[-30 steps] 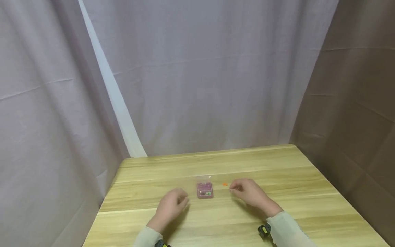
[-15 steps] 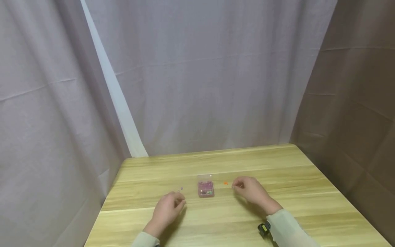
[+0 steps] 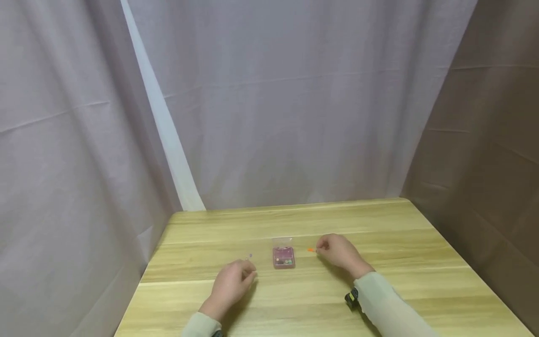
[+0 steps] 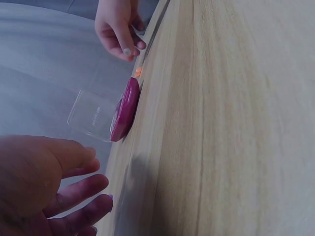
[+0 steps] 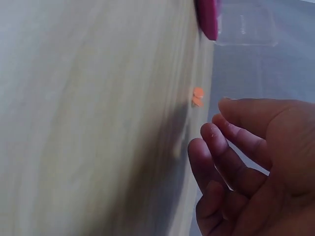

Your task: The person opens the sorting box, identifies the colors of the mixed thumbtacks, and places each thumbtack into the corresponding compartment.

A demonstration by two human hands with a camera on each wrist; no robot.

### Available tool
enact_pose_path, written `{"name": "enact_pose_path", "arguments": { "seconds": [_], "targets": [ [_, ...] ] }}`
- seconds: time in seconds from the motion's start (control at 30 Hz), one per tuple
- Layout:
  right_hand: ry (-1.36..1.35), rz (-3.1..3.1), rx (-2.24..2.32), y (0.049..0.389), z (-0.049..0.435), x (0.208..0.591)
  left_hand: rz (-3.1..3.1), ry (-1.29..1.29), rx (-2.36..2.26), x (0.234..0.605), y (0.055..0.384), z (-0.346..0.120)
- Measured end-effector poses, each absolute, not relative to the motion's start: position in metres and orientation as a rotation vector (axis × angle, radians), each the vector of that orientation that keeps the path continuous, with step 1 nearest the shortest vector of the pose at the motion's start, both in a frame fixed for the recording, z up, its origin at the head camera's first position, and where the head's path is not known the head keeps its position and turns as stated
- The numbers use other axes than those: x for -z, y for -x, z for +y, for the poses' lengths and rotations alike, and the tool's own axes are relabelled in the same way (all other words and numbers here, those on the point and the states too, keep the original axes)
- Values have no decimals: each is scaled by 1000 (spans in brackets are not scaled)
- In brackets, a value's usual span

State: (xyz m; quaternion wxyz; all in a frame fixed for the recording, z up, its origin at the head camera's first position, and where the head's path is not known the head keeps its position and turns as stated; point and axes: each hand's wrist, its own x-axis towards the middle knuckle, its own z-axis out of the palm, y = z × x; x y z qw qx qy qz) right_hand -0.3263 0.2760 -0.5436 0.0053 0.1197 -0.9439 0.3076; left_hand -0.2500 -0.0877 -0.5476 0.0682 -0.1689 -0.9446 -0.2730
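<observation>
A small magenta pill box (image 3: pixel 284 266) stands on the table with its clear lid raised at the back. Several small pieces, white, dark and green, lie in its front part. My right hand (image 3: pixel 340 252) hovers just right of two orange tablets (image 5: pixel 198 92), its fingers loosely bent and its thumb apart from them in the right wrist view. Left of the box, my left hand (image 3: pixel 230 283) is held above the table with relaxed fingers and nothing visible in them. Just beyond its fingertips lies a tiny purple piece (image 3: pixel 250 255), with a whitish speck beside it.
The wood-grain table (image 3: pixel 337 309) has its far edge against a grey curtain (image 3: pixel 278 117). A pale gap (image 3: pixel 168 131) runs down the curtain at the left. A darker curtain (image 3: pixel 484 164) hangs on the right side.
My left hand has drawn back slightly from the box, and the purple piece has come into sight. My right hand has moved a little closer to the orange tablets. The head view has shifted slightly.
</observation>
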Motion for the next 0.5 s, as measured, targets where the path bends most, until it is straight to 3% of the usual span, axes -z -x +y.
{"name": "enact_pose_path", "arguments": {
  "seconds": [0.5],
  "targets": [
    [-316,-3018,-842,344,261,551,-2861,456,826,550,254,-85]
  ]
}}
